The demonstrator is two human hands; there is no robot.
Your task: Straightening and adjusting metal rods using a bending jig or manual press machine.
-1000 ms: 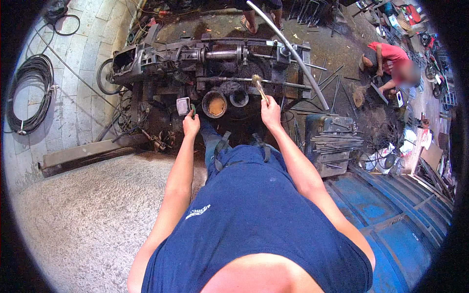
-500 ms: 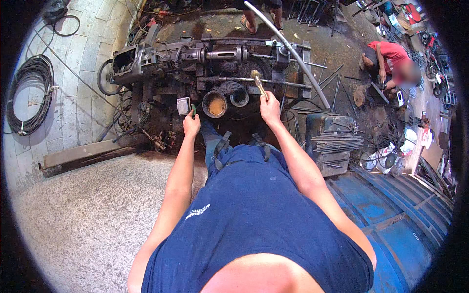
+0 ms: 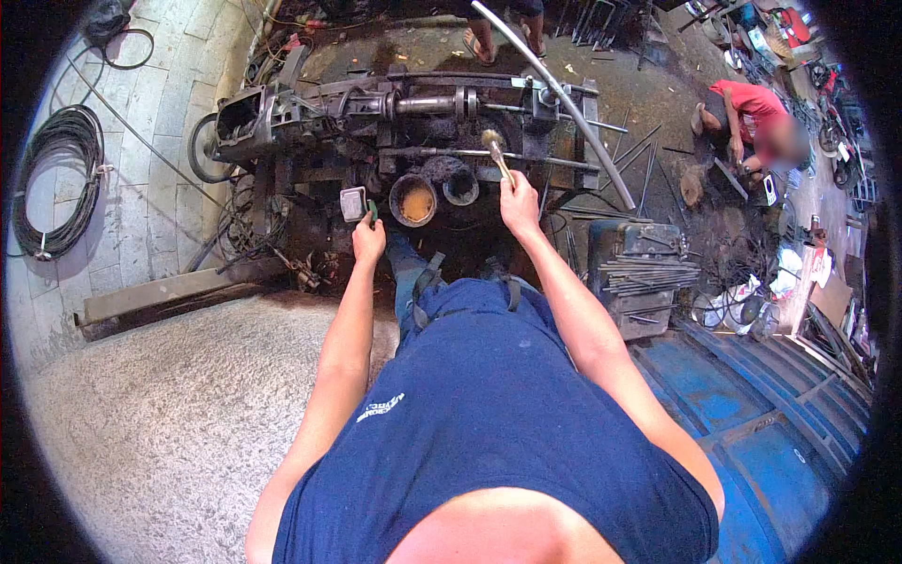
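In my right hand (image 3: 520,204) is a paintbrush (image 3: 497,155), its fingers closed round the wooden handle. The pale bristles point away from me, over the bars at the front of a dark, greasy lathe-like machine (image 3: 324,108). My left hand (image 3: 368,241) is closed on a green handle (image 3: 373,212) beside a small squarish container (image 3: 353,204) with a white rim and grey inside; its exact kind is unclear. Between my hands, a round tin (image 3: 413,201) with orange-brown contents stands against the machine, beside a smaller dark can (image 3: 460,186). A metal shaft (image 3: 427,105) runs across the machine.
A long grey pipe (image 3: 564,99) slants over the machine's right end. Metal rods (image 3: 648,274) lie on a box at my right, by blue metal panels (image 3: 733,395). A coiled black cable (image 3: 58,183) lies left. A person in red (image 3: 759,117) crouches far right; another person's feet (image 3: 479,45) stand beyond.
The brush and my right hand have shifted very slightly away from me. The slot that showed on the shaft no longer faces up, so the shaft appears turned. My left hand stays in place.
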